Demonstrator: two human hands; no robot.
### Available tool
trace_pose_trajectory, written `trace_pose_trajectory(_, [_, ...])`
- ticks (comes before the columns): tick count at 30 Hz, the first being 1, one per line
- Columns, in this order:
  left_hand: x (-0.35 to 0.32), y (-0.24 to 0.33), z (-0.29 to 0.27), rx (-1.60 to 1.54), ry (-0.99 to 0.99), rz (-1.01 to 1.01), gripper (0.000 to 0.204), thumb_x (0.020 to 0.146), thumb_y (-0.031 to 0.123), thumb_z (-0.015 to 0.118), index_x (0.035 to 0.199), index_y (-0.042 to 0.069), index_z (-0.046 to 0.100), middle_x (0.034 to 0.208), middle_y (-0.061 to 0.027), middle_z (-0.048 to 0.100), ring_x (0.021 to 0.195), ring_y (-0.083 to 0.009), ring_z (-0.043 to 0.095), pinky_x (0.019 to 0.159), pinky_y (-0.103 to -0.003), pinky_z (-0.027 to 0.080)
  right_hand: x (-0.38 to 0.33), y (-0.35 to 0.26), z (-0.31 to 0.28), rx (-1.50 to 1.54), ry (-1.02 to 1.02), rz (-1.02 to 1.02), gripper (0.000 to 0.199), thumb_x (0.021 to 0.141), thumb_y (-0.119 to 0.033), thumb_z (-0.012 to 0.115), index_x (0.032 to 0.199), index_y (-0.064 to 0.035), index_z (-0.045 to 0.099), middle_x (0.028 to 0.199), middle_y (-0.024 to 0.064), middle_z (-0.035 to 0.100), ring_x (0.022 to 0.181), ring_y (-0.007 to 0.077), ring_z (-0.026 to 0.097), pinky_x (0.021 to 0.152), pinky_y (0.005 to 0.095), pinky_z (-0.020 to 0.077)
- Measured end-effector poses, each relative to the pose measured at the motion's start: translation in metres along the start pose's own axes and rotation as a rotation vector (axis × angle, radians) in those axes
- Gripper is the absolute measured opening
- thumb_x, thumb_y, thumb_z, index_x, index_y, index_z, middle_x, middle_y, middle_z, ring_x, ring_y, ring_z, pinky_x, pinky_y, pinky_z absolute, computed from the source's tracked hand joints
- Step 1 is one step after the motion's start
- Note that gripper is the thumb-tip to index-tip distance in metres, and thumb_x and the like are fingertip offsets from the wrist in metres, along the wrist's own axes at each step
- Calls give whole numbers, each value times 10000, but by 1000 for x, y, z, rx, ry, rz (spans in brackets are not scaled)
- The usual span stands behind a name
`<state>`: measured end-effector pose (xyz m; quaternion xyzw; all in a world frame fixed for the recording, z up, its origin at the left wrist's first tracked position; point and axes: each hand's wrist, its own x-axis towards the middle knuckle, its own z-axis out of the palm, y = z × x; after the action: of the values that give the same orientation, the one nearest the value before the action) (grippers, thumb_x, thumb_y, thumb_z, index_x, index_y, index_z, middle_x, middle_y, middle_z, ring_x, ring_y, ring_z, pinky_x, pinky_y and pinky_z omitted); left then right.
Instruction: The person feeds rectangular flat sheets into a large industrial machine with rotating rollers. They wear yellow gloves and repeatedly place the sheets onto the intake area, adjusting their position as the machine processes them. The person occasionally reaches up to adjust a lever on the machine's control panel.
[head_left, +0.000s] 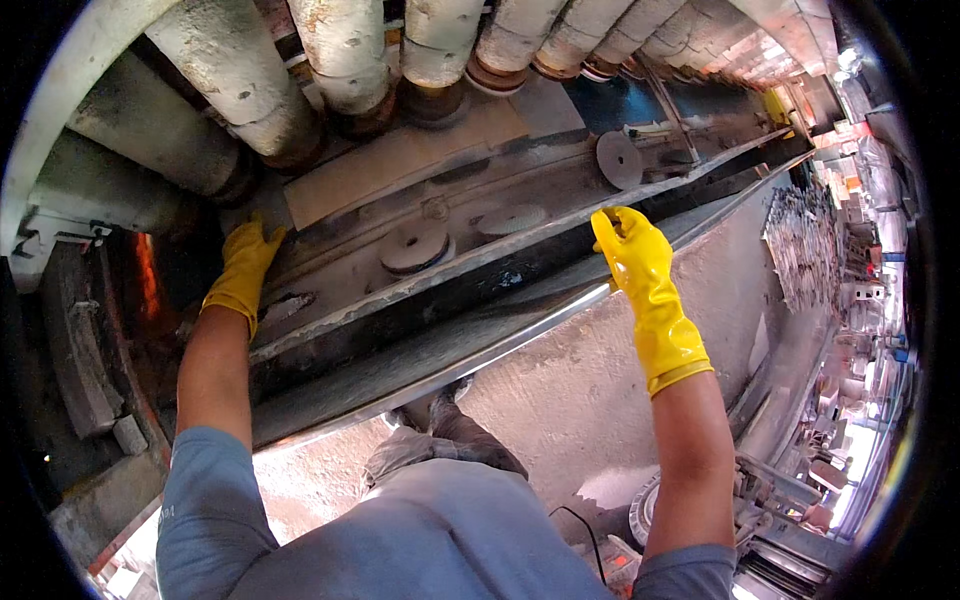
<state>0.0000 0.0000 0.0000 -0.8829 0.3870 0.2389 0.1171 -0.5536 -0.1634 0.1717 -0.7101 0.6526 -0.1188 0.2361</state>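
The person stood at a long, dusty counter [335,232] with both arms stretched forward and well apart, each bare forearm coming out of a short grey-blue sleeve. The left hand [247,264], in a yellow rubber glove, reached out to the far left, its back turned up, thumb held away from the fingers and pointing right; it was open and had hold of nothing that showed. It lay just beside the left end of a tan board [400,170], though whether the fingertips touched the counter or the board could not be told. The board lay flat along the back, in front of a row of thick, pale cylinders [343,50].

The right arm ran almost straight up, its elbow only slightly bent. The right hand [634,245], gloved alike, hung over a dark trough [450,300] along the front, wrist nearly in line with the forearm, fingers curled toward the thumb; whether anything was pinched there could not be told. Near it, beyond the trough, was a grey disc [610,150] with a central hole. Between the two hands, a thicker disc [400,252] and a flatter disc [512,220] lay on the counter.
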Motion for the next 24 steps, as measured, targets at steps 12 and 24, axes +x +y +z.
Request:
trace_pose_trajectory(12, [1,-16,8,13,166,62,842,1002,595,612,1656,116,384,1704,-232,351,1518,-430,423,1228,-479,388,4,5,13,-8,22,-33,475,983,-510,664,1194,-102,783,1036,158,797,999,367,757,887,425,573])
trace_pose_trajectory(24, [11,-32,9,83,189,91,785,982,557,623,1607,110,464,1646,-227,446,1481,-412,475,1192,-477,426,4,5,14,-10,16,-30,471,985,-501,673,1204,-98,780,1071,149,799,1016,367,753,894,420,572])
